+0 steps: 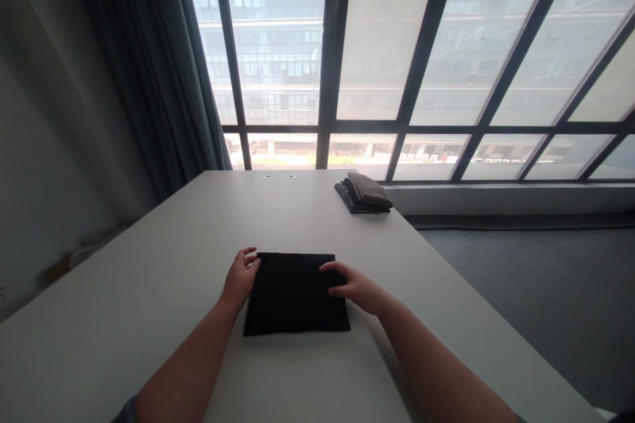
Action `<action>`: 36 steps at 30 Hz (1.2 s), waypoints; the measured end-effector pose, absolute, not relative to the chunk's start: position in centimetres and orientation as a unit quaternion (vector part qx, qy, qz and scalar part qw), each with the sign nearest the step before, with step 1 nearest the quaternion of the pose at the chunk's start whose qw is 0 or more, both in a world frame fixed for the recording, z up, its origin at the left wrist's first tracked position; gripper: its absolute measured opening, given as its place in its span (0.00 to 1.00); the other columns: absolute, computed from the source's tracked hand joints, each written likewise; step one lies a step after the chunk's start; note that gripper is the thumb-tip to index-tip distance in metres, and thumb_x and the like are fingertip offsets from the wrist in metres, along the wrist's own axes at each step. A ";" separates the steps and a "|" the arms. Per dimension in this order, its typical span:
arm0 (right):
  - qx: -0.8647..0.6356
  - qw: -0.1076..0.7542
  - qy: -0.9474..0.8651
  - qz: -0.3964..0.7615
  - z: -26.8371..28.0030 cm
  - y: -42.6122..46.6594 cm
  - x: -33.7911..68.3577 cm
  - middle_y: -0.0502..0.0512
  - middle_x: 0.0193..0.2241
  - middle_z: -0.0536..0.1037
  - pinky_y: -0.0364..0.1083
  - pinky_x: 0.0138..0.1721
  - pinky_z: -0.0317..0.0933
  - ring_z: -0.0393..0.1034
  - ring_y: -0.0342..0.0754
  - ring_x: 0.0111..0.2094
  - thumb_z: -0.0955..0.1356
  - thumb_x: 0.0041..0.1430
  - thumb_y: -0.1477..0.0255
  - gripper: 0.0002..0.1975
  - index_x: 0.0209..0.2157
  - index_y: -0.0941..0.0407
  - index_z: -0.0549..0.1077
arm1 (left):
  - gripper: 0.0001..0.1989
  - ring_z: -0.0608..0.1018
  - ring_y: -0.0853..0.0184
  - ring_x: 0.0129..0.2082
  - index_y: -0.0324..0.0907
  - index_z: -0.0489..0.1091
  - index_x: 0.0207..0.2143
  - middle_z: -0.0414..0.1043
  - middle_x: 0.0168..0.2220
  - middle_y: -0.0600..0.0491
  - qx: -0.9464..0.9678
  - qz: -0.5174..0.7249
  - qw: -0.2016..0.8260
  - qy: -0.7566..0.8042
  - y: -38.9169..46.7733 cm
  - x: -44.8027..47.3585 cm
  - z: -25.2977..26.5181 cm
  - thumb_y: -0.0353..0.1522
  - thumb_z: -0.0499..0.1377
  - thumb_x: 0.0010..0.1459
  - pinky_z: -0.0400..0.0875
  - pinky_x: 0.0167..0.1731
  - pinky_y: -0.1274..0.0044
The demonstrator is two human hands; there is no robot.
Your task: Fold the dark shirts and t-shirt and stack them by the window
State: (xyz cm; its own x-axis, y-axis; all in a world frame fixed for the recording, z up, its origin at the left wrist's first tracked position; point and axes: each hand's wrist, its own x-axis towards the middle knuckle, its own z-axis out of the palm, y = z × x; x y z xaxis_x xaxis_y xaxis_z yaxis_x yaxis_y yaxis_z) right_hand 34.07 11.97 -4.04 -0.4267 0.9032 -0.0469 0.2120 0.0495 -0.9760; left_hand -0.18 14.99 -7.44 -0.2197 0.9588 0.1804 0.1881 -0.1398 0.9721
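Note:
A flat black piece of cloth (297,297), folded into a near rectangle, lies on the white table in front of me. At its left edge is my left hand (241,277), thumb touching the upper left corner and fingers apart just outside it. My right hand (350,284) reaches over the right edge, with its index finger and thumb stretched out apart on or just above the cloth. Neither hand lifts the cloth. The undersides of the right fingers are hidden.
Toward the far right corner of the white table (163,271) sits a stack of folded cloths (364,193), grey on top with black and striped ones beneath. Beyond are large windows (377,46), with a dark curtain (143,66) at left. The table's right edge drops to a grey floor (520,284).

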 end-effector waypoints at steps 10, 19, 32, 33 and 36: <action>-0.454 0.338 -0.704 0.429 -3.2 11.4 33.5 0.52 0.43 0.77 0.49 0.45 0.63 0.69 0.50 0.42 0.70 0.50 0.74 0.20 0.47 0.50 0.79 | 0.31 0.83 0.59 0.40 0.43 0.66 0.56 0.79 0.43 0.47 0.524 0.569 0.323 0.544 14.8 -0.2 -7.3 0.48 0.65 0.55 0.78 0.38 0.70; -0.463 0.316 -0.686 0.464 -3.5 11.5 33.3 0.50 0.39 0.75 0.46 0.37 0.59 0.65 0.46 0.35 0.67 0.55 0.72 0.18 0.48 0.51 0.77 | 0.22 0.83 0.60 0.36 0.44 0.70 0.48 0.79 0.41 0.48 0.545 0.544 0.310 0.558 15.0 0.0 -7.5 0.47 0.62 0.57 0.76 0.34 0.72; -0.462 0.362 -0.680 0.440 -4.0 11.6 33.2 0.53 0.43 0.78 0.51 0.46 0.63 0.70 0.52 0.43 0.66 0.56 0.70 0.18 0.48 0.51 0.78 | 0.15 0.81 0.58 0.42 0.45 0.78 0.41 0.80 0.41 0.50 0.616 0.478 0.297 0.551 13.9 0.5 -6.1 0.44 0.62 0.56 0.76 0.46 0.68; -0.460 0.367 -0.681 0.435 -3.9 11.5 33.2 0.53 0.43 0.78 0.52 0.47 0.63 0.70 0.52 0.44 0.66 0.56 0.70 0.18 0.48 0.51 0.78 | 0.16 0.80 0.56 0.46 0.46 0.79 0.43 0.79 0.44 0.49 0.642 0.452 0.302 0.540 13.6 0.7 -5.7 0.44 0.63 0.56 0.75 0.50 0.67; -0.454 0.378 -0.690 0.418 -3.5 11.4 33.3 0.53 0.45 0.78 0.53 0.52 0.62 0.70 0.53 0.47 0.65 0.58 0.70 0.17 0.47 0.51 0.78 | 0.20 0.79 0.52 0.52 0.49 0.79 0.50 0.78 0.49 0.47 0.715 0.357 0.320 0.509 12.9 1.0 -4.8 0.42 0.66 0.55 0.72 0.56 0.63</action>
